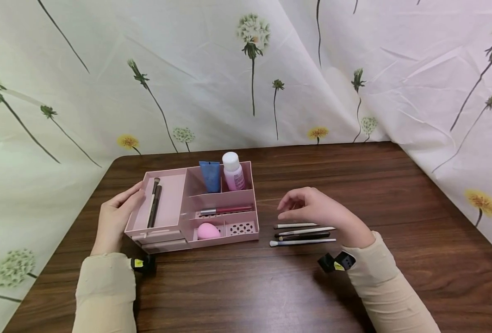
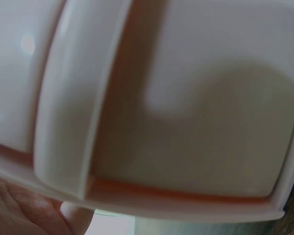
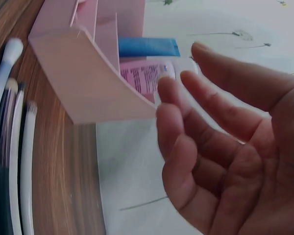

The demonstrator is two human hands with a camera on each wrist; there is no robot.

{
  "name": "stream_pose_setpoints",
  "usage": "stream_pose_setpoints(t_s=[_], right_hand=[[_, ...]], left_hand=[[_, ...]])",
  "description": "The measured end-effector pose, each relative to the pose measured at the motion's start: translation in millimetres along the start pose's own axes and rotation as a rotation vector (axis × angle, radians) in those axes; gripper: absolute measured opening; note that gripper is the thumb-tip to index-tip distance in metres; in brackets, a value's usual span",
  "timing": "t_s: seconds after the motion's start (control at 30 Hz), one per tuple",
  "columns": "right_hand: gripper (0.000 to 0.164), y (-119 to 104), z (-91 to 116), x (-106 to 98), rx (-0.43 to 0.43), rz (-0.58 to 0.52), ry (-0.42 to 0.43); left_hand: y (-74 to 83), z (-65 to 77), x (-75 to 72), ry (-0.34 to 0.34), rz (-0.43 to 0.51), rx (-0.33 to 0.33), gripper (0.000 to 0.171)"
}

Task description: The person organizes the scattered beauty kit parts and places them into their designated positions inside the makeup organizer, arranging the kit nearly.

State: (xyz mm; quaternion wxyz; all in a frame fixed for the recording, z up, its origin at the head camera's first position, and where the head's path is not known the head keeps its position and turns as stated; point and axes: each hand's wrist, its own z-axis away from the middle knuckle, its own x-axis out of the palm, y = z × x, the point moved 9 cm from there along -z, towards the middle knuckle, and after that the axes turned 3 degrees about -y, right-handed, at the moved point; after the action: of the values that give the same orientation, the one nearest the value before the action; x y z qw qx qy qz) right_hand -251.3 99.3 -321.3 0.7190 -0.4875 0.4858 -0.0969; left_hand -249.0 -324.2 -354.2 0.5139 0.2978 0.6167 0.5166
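Note:
A pink desk organizer sits on the left part of the table. My left hand holds its left wall, thumb over the rim; the left wrist view shows the drawer fronts close up, with part of the hand below. Two makeup brushes lie in the organizer's top tray. To the right, several makeup brushes lie side by side on the wood. Just above them hovers my right hand, holding nothing, its fingers loosely bent in the right wrist view.
Organizer compartments hold a blue tube, a white-capped pink bottle, a dark pink lip gloss tube and a pink makeup sponge. The dark wooden table meets a flower-printed cloth at the back and sides.

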Motion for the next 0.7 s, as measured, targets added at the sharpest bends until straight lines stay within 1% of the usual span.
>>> stream_pose_setpoints(t_s=[0.13,0.2,0.23,0.33,0.5,0.7], right_hand=[[0.02,7.4,-0.8,-4.7,0.013,0.085,0.023],[0.02,11.9,-1.9,-5.2,0.03,0.12,0.021],[0.019,14.6,-2.6,-5.1,0.04,0.133,0.016],[0.019,25.0,-4.8,-5.1,0.087,0.166,-0.001],[0.018,43.5,-8.7,-4.9,0.155,0.193,-0.031],[0.017,59.0,-13.1,-4.7,0.185,0.217,-0.05]], left_hand=[[-0.4,-0.1,0.1,0.0,0.016,0.0,0.053],[-0.9,0.1,0.2,0.0,0.022,-0.002,0.053],[-0.7,0.2,0.1,0.0,0.01,0.001,0.053],[-0.4,0.3,-0.2,0.0,0.0,0.003,0.053],[0.8,0.3,-0.7,0.0,0.018,0.01,0.052],[0.6,0.8,-1.0,-0.004,0.042,0.02,0.051]])
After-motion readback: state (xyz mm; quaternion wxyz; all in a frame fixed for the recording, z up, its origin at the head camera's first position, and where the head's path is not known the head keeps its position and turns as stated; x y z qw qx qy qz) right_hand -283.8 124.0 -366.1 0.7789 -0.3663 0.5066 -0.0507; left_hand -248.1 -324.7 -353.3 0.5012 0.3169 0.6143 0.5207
